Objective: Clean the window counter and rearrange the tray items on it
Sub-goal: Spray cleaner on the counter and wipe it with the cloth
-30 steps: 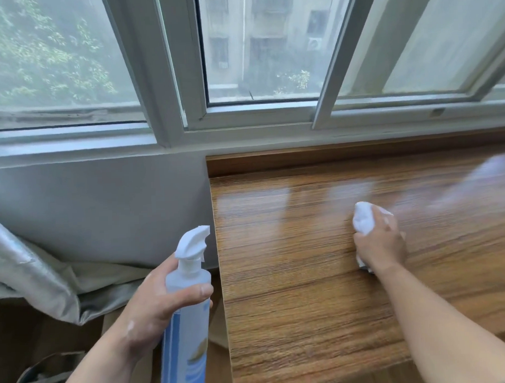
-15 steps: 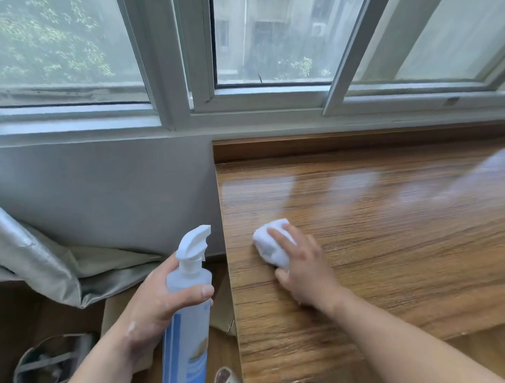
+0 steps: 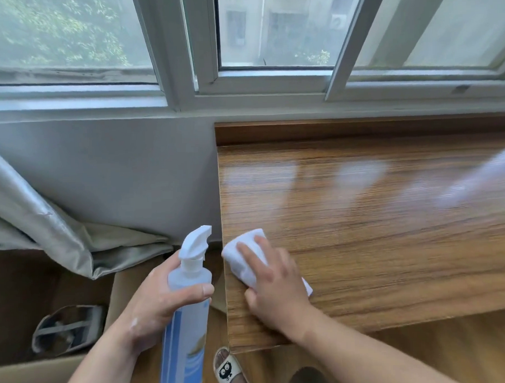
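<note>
The cloth (image 3: 242,257) lay on the counter (image 3: 390,229) by its left edge, under the right hand (image 3: 278,296); the spray bottle (image 3: 184,351), in the left hand (image 3: 155,303), was just left.

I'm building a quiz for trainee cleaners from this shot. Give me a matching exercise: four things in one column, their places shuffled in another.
Things
1. spray bottle
2. white cloth
3. slipper
4. curtain

Places
A. on a foot, below the counter's near corner
B. under the right hand, at the counter's left edge
C. bunched on the left, below the window
D. held in the left hand, off the counter

Pairs: 1-D, 2-B, 3-A, 4-C
</note>
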Motion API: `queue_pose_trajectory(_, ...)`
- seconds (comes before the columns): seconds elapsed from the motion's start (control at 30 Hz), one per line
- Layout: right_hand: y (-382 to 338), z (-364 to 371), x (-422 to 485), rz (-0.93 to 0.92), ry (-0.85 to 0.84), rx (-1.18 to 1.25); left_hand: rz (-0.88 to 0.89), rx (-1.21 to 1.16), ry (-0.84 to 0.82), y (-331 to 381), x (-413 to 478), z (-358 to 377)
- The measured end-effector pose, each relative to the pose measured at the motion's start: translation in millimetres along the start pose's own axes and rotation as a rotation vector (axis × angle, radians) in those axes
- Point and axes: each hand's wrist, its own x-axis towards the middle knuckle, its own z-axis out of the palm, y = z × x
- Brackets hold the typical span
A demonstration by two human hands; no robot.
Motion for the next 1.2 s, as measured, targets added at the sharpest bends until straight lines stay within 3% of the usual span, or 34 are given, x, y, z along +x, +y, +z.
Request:
queue_pose_trajectory(0.13, -27, 13, -49, -0.160, -0.070, 0.024, -0.020, 0.010, 0.089, -1, -17, 13)
queue_pose_trajectory(0.23, -2, 0, -52, -0.144, -0.035, 0.020, -0.019, -0.009, 0.127, 2, -29, 30)
queue_pose_trajectory(0.5, 185, -77, -57, 0.370, 0.072, -0.008, 0.013, 0.010, 0.127, 6, -58, 70)
queue_pose_trajectory(0.63, 152, -69, -58, 0.340, 0.072, -0.007, 0.030, 0.019, 0.153, 3, -69, 73)
queue_pose_trajectory(0.87, -8, -2, -75, -0.035, -0.054, 0.065, 0.046, 0.001, 0.116, 17, -58, 63)
queue_pose_trajectory(0.97, -28, 3, -71, -0.143, -0.081, 0.103, 0.061, 0.004, 0.032, 31, -35, 64)
queue_pose_trajectory(1.07, 7, -8, -75, -0.094, 0.002, 0.050, 0.086, 0.083, -0.058, 45, -7, 69)
queue_pose_trajectory(1.2, 102, -44, -86, 0.255, 0.134, -0.015, 0.143, 0.160, -0.151, 64, 25, 83)
